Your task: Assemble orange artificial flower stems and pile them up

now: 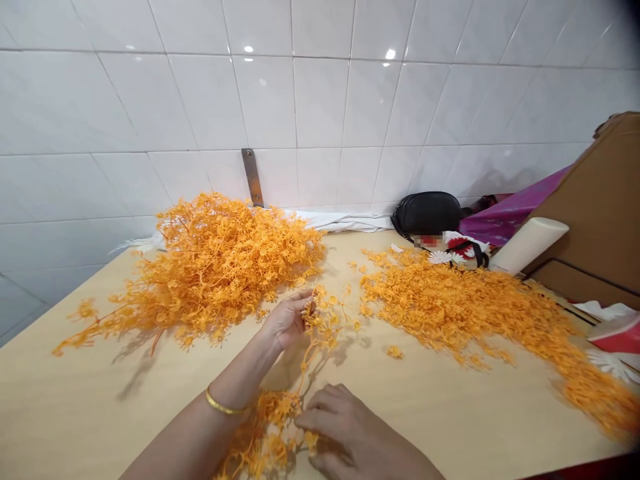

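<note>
My left hand [290, 320], with a gold bangle on its wrist, pinches an artificial flower sprig [327, 330] with thin orange stems and small orange florets. The sprig's stem runs down toward more orange sprigs [270, 407] lying under my left forearm, partly hidden by it. Close by, at the lower middle, is my right hand [350, 427]. Its fingers are bent and slightly blurred, and a gap shows between forefinger and thumb. A small orange floret [311, 440] lies at that gap; I see no firm grip on it.
A tall heap of orange sprigs [225, 260] lies back left on the wooden table [60, 407]. Loose orange florets [450, 307] spread across the right. Behind them are a black bag [427, 212], a cream cylinder [533, 243], purple cloth [505, 217] and a cardboard box [595, 213]. White tiles stand behind.
</note>
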Demonstrator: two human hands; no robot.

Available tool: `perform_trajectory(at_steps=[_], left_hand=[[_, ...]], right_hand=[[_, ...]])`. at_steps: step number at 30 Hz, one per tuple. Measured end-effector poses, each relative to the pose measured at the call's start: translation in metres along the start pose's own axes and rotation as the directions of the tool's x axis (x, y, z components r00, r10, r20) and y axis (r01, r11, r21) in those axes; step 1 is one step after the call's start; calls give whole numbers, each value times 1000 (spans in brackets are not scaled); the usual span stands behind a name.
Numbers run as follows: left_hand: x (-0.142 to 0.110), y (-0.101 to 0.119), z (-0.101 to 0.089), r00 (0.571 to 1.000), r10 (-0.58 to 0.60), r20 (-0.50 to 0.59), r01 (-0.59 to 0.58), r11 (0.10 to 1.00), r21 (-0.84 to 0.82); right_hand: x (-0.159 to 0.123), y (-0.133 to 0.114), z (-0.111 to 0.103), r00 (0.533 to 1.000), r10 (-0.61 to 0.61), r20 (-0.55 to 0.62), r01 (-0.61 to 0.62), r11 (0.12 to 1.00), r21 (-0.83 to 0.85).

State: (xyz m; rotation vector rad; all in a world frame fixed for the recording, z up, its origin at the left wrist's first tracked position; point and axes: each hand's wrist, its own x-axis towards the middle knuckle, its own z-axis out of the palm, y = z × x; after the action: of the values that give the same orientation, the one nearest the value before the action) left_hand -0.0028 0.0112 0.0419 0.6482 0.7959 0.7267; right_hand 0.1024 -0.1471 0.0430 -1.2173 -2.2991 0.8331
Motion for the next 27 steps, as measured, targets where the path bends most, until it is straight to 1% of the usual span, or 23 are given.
perform_trajectory(at_steps=[2,4,5,6,7,9,10,11,12,13,14,15,17,19,21,23,24,25,27], left_hand=[[1,2,-6,997,65,51,-68,996,61],[3,0,-11,988,111,107,-122,987,106],[4,-3,-13,982,124,141,-142,983,120],[5,-5,-15,976,126,179,-150,981,126],[7,-8,-17,968,115,223,-145,981,127],[9,-14,-19,948,70,310,-112,986,120],[11,-15,-21,937,43,346,-88,989,117],[12,-17,-22,927,18,375,-66,991,116],[12,-17,-23,918,-4,396,-48,992,120],[13,-17,-24,911,-23,412,-32,991,126],[13,-17,-24,906,-37,422,-21,991,132],[14,-16,-25,904,-45,425,-14,991,136],[14,-15,-26,909,-49,414,-8,991,133],[14,-13,-27,918,-37,396,-7,994,109],[15,-11,-29,929,-5,370,-26,997,79],[16,-8,-30,945,31,325,-52,997,58],[17,-8,-30,953,45,299,-65,996,55],[18,-7,-30,960,57,275,-75,995,58],[19,-7,-29,967,70,245,-94,992,86]], right_hand=[[-13,2,-13,999,31,-45,-22,981,192],[-25,7,-25,979,106,-172,-40,935,353],[-29,11,-31,954,164,-252,-45,908,417],[-30,16,-37,911,230,-342,-48,883,467],[-30,21,-42,848,302,-435,-47,861,506],[-23,35,-52,682,429,-592,-42,832,554],[-16,42,-58,603,473,-643,-39,822,568],[-8,48,-62,548,503,-668,-35,812,583],[1,54,-67,524,525,-670,-33,799,600],[11,60,-70,525,541,-657,-34,785,619],[22,64,-73,543,550,-635,-37,771,636],[33,68,-74,571,553,-606,-43,758,651],[53,73,-73,645,546,-535,-63,735,675],[69,75,-66,728,522,-444,-81,709,700],[79,76,-59,810,484,-332,-97,668,738],[83,78,-53,876,433,-213,-116,616,779],[82,80,-52,895,412,-171,-122,593,796],[81,83,-51,904,400,-149,-122,577,808],[78,88,-53,899,405,-166,-100,561,822]])
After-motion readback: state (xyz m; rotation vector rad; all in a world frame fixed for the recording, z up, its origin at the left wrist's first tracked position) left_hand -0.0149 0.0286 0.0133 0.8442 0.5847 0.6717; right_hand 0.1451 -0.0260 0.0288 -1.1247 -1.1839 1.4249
